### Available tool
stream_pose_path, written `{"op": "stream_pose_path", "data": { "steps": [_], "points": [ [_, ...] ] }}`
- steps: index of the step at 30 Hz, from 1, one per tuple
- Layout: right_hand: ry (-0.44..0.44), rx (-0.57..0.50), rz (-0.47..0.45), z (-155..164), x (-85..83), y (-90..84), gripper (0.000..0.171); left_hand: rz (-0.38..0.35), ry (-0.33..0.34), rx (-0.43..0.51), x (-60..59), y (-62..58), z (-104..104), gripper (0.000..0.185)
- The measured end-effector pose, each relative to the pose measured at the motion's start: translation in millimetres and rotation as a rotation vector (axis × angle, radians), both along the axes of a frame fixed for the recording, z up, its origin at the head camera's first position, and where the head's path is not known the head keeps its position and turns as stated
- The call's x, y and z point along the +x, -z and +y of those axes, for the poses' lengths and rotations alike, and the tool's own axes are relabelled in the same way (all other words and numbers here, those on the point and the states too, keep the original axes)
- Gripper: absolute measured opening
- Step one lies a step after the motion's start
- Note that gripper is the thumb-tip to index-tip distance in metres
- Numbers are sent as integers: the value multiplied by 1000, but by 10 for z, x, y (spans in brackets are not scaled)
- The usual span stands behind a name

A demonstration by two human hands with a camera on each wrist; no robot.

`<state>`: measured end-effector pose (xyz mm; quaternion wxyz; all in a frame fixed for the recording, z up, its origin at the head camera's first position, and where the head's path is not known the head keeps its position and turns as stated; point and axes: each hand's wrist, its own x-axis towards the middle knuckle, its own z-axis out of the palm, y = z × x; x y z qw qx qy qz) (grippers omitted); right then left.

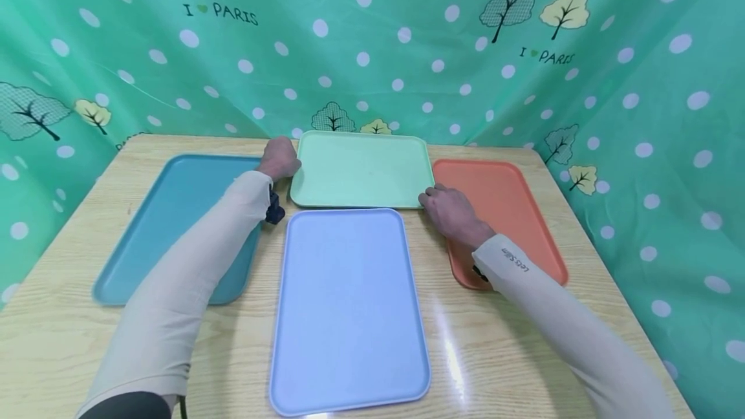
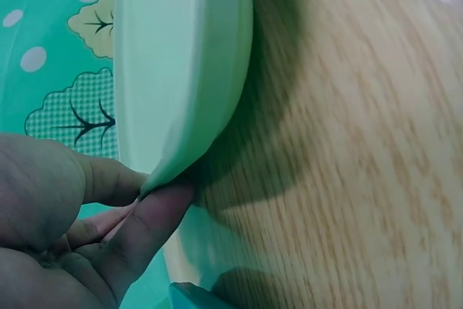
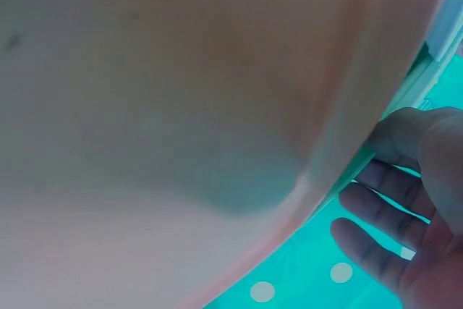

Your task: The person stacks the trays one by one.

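Two hands pinch the green tray [image 1: 361, 170] at 12 o'clock: left hand [image 1: 279, 158] w/ thumb & finger, right hand [image 1: 453, 212] at its corner. Thin grip, so it could slip & hit the blue tray [image 1: 349, 309].

3 other trays [image 1: 348, 306] on table [image 1: 52, 328]

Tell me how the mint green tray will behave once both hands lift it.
The mint green tray looks like thin moulded plastic, so probably light and fairly stiff. The left hand pinches just one corner and the right hand another, so it may tilt. Its smooth rim could slip.
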<state>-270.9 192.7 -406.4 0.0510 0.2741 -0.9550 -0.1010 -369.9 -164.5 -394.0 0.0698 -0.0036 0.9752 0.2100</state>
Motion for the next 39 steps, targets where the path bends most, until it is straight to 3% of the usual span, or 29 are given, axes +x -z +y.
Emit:
{"op": "stream_pose_path", "data": {
  "steps": [10, 16, 24, 39],
  "points": [
    [-24, -5, 26, -28, 99, -77, 15, -14, -29, 73, 35, -76, -30, 38],
    [-60, -13, 77, -12, 207, -115, 13, 9, -1, 123, 67, -93, -61, 41],
    [-143, -13, 192, -12, 438, -203, 9, 37, 38, 187, 182, -166, -125, 42],
    [-185, -53, 246, -2, 754, -250, 14, 21, 47, 288, 390, -273, -146, 40]
  ]
}}
